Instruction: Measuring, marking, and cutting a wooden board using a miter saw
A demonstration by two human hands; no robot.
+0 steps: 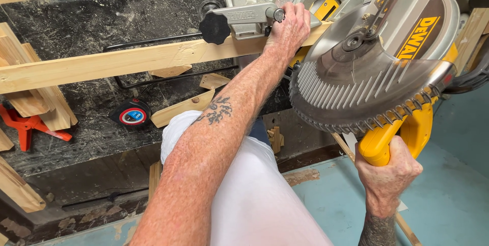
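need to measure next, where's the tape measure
In the head view, the tape measure lies on the dark bench, left of the left forearm, just below the long wooden board.

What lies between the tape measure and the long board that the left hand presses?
In the head view, between the tape measure and the long board under the left hand runs a black metal rod.
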